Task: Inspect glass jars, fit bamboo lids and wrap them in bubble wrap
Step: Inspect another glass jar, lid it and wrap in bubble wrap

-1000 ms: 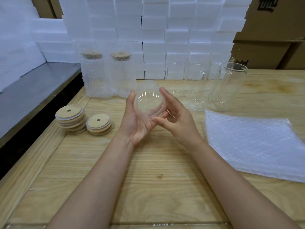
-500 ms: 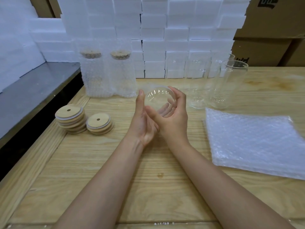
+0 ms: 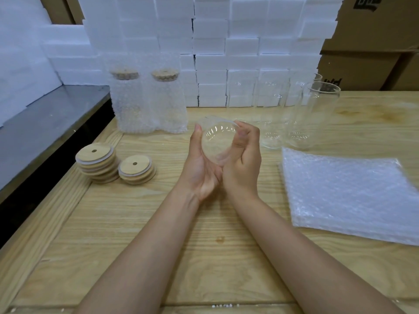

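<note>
Both hands meet above the pale wooden table (image 3: 204, 264), heels of the palms touching. The left hand (image 3: 201, 166) cups a clear round glass jar (image 3: 217, 143) from below, thumb up along its left edge; the right hand (image 3: 246, 164) curls its fingers round the right edge. The jar is off the table, tipped with one round end toward the camera. At left sit two stacks of round bamboo lids (image 3: 96, 163), with two bubble-wrapped lidded jars (image 3: 128, 105) upright behind them. At right stand empty clear glass jars (image 3: 317, 118), and in front of them lies a flat pile of bubble-wrap sheets (image 3: 349, 193).
</note>
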A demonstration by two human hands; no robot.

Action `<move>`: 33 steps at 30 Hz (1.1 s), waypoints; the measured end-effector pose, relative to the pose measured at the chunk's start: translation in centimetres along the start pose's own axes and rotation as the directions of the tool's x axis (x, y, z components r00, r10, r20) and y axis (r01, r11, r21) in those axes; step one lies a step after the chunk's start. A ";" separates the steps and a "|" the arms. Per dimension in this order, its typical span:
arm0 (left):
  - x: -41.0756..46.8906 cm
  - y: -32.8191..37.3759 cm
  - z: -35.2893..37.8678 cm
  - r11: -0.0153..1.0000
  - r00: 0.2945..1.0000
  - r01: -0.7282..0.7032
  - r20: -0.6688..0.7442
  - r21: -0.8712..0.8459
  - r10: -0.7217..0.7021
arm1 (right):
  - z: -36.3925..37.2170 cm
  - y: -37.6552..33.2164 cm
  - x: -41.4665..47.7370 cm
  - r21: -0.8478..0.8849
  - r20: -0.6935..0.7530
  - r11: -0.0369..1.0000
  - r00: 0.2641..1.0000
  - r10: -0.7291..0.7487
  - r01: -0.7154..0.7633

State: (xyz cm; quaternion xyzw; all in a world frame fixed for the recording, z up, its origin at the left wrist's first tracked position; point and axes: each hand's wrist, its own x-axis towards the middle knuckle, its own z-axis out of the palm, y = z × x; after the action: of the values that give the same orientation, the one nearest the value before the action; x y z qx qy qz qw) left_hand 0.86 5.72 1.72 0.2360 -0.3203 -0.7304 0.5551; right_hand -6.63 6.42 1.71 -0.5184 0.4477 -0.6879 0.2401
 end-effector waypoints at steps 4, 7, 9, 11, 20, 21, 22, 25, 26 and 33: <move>0.0 0.0 -0.1 1.000 1.000 0.015 0.010 0.012 -0.015 | 0.1 -0.1 0.1 0.032 -0.006 0.999 1.000 0.010 -0.009; -0.1 0.1 0.1 0.999 0.999 0.029 0.016 0.023 -0.029 | -0.1 -0.2 0.2 0.056 0.008 0.998 0.999 0.036 -0.036; 0.0 0.2 0.1 1.000 1.000 0.007 0.006 0.020 -0.007 | -0.1 -0.4 0.1 0.062 0.038 0.996 0.998 0.056 -0.058; 0.0 0.3 0.1 1.000 1.000 -0.011 -0.006 0.001 0.011 | -0.2 -0.7 0.0 0.062 0.076 0.995 0.995 0.070 -0.075; 0.2 1.5 -1.0 0.988 0.999 -0.031 -0.014 -0.153 0.029 | -1.0 -0.1 0.1 -0.051 0.301 0.996 0.952 -0.059 0.077; 0.3 1.5 -1.1 0.988 0.999 -0.037 -0.006 -0.148 0.036 | -1.1 0.0 0.2 -0.053 0.312 0.995 0.948 -0.063 0.084; 0.4 1.5 -1.2 0.990 0.999 -0.044 0.003 -0.133 0.045 | -1.2 0.0 0.3 -0.057 0.318 0.993 0.945 -0.077 0.100; 0.2 1.5 -1.2 0.994 0.999 -0.035 0.032 -0.102 0.039 | -1.6 0.1 0.4 -0.048 0.320 0.988 0.939 -0.123 0.146; 0.2 1.5 -1.3 0.996 0.999 -0.030 0.029 -0.089 0.032 | -1.7 0.0 0.4 -0.029 0.309 0.988 0.942 -0.135 0.151; 0.0 1.1 -1.4 0.997 0.999 -0.013 -0.030 0.081 0.015 | -1.0 -0.4 -2.3 -0.048 0.105 0.994 0.990 -0.094 0.100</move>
State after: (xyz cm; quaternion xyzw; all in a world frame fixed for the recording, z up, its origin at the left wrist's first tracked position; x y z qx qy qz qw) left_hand 2.52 5.23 1.56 0.2671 -0.3428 -0.7093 0.5551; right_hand -6.74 8.78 0.83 -0.5805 0.4271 -0.6590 0.2152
